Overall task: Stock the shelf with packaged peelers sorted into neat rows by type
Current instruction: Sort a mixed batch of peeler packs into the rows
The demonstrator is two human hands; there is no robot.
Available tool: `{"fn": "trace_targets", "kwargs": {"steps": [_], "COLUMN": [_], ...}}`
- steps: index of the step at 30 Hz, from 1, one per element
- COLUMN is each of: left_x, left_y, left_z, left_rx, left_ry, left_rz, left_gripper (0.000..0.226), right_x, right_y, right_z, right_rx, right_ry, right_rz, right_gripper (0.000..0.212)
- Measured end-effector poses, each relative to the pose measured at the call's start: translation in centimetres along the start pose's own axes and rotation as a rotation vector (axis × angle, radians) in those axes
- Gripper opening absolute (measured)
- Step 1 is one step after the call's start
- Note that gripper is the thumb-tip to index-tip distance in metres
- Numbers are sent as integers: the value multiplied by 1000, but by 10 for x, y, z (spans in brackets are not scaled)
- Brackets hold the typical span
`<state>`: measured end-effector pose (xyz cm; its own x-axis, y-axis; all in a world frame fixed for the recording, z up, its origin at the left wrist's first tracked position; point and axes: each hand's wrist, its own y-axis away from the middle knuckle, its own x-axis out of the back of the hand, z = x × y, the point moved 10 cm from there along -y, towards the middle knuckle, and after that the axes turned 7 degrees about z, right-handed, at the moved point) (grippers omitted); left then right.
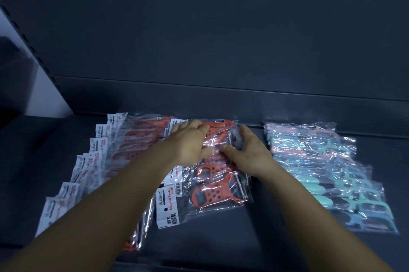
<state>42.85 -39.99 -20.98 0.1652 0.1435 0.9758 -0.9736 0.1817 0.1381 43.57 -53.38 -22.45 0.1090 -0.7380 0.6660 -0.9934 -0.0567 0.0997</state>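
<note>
Three rows of packaged peelers lie on a dark shelf (221, 240). The left row (106, 156) holds orange peelers with white header cards, fanned in an overlapping line. The middle row (212, 192) holds wide orange peelers with holes in clear bags. The right row (332, 174) holds teal, pink and blue peelers. My left hand (190, 141) and my right hand (250, 150) both rest on a far package of the middle row (218, 136), fingers spread flat over its plastic, thumbs nearly touching. I cannot tell whether either hand grips it.
The shelf's dark back panel (221, 39) rises behind the rows. A white upright with slots (33, 68) stands at the far left. Bare shelf shows in front of the middle and right rows and between the rows.
</note>
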Motion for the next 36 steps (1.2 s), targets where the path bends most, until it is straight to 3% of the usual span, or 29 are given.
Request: {"fn": "trace_targets", "kwargs": {"steps": [4,7,11,14,18,22,29,36], "left_x": [14,2,-17,-21,-26,-26,-28,-24], "left_y": [24,53,81,86,91,100,103,104], "left_z": [16,29,40,44,44,53,56,56], "left_rx": [-77,-125,-143,-154,-154,-182,-140,-98], "left_ry": [95,93,-25,-93,-132,-158,-136,-127], "left_rz": [61,-29,-80,8,57,131,160,207], "left_gripper": [72,81,94,84,73,67,64,64], "right_x": [12,15,7,6,10,15,13,10], "right_y": [16,38,63,72,83,88,78,35], "right_z": [1,8,20,26,26,19,19,-12], "right_rx": [45,68,18,-6,-13,16,46,243], "right_ry": [95,219,204,200,198,162,94,236], "right_rz": [28,23,-37,-29,5,84,154,91], "right_gripper": [46,35,47,53,33,27,29,59]}}
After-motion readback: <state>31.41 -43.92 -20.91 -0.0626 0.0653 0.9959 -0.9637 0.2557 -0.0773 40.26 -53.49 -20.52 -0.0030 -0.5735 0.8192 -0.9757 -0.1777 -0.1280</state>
